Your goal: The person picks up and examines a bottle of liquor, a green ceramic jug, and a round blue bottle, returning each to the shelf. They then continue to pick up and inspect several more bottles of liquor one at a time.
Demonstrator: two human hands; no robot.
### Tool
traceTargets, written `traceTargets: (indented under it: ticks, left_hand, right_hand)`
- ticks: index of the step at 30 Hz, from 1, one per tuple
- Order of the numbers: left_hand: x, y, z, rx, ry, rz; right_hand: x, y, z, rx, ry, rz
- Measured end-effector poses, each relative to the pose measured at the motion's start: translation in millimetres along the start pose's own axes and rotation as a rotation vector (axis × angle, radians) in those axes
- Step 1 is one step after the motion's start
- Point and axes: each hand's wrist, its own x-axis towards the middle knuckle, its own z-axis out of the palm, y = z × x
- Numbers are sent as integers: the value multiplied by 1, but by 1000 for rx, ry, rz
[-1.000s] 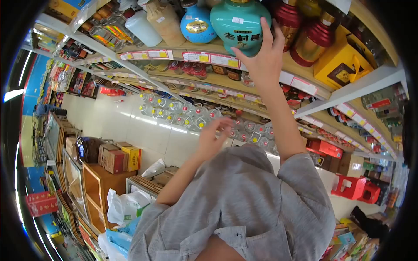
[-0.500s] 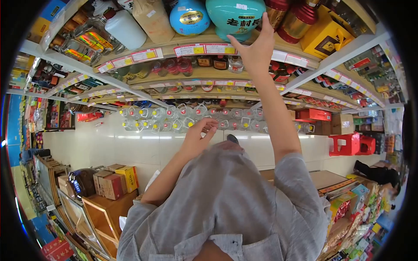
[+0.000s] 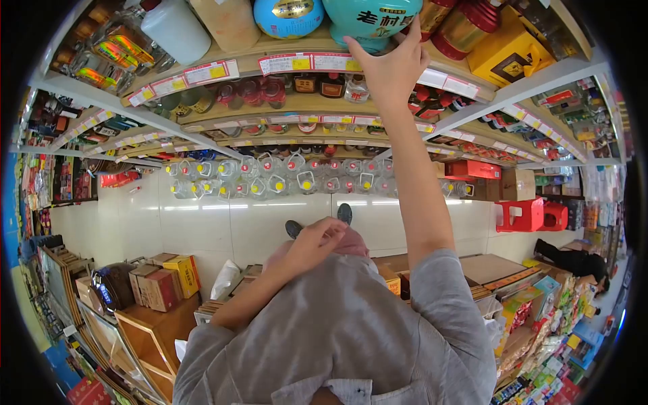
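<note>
My right hand (image 3: 395, 71) reaches up to the top shelf and grips the lower right side of a round turquoise liquor jar (image 3: 370, 23) with dark Chinese lettering. The thumb lies at the jar's base and the fingers go up its right side. Left of it stands a blue round jar (image 3: 287, 15) with a gold oval label. My left hand (image 3: 318, 244) hangs in front of my waist, fingers loosely curled and apart from the thumb, with nothing visible in it.
Priced shelf edges (image 3: 314, 63) run across in front, with small bottles on lower tiers. Clear plastic jugs (image 3: 277, 183) line the floor below. A yellow box (image 3: 506, 50) sits right of red-gold bottles. Red stools (image 3: 520, 216) stand at right; a person (image 3: 574, 262) is beyond. Cartons (image 3: 162, 283) are behind left.
The view has shifted, and the shelf and jars appear higher. My right hand stays on the turquoise jar. My left hand sits lower, and both shoes now show.
</note>
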Motion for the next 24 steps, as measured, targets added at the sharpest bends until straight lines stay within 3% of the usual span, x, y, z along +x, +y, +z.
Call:
traceTargets:
  ticks: [9,18,22,24]
  left_hand:
    - [13,19,7,32,145,78]
    - [39,33,10,-49,133,108]
    - [43,46,3,22,127,182]
    - [44,51,-5,17,148,198]
  right_hand:
    - [2,1,-3,-11,7,50]
    - [3,-8,-15,55,-44,85]
    - [10,-18,-28,239,136,-44]
    - [32,-28,-42,319,123,-91]
